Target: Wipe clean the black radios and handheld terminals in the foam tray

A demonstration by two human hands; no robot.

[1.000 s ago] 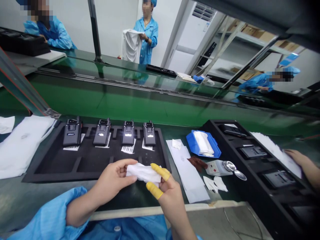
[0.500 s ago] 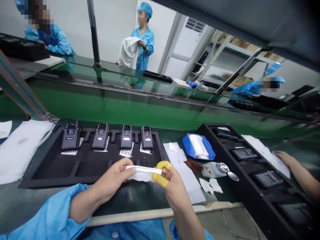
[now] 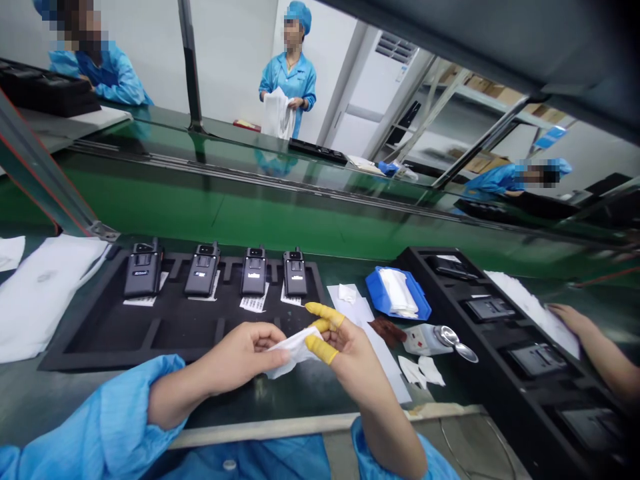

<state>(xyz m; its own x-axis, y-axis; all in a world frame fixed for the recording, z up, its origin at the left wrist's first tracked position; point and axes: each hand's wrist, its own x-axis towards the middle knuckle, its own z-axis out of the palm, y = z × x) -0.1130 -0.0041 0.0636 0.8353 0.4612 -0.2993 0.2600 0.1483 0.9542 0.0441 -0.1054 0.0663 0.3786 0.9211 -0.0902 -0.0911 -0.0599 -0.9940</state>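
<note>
Tray (image 3: 195,330), 8 o'clock from view ctr; 4 radios (image 3: 254,273) in it, along far side. R hand (image 3: 356,365), 5 o'clock: loosely spread, thumb + a finger pinching R end of cloth (image 3: 296,352), index raised above. L hand (image 3: 243,355), 7 o'clock: half-curled, thumb pressing L end. Cloth betw. them at 6, apart from radios, creased. Judged: tension ends evenly, thumb out creases, pinch lightly, yellow cots (image 3: 323,350) flat on fabric.

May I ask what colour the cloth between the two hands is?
The cloth is white, shown in the head view.
</note>
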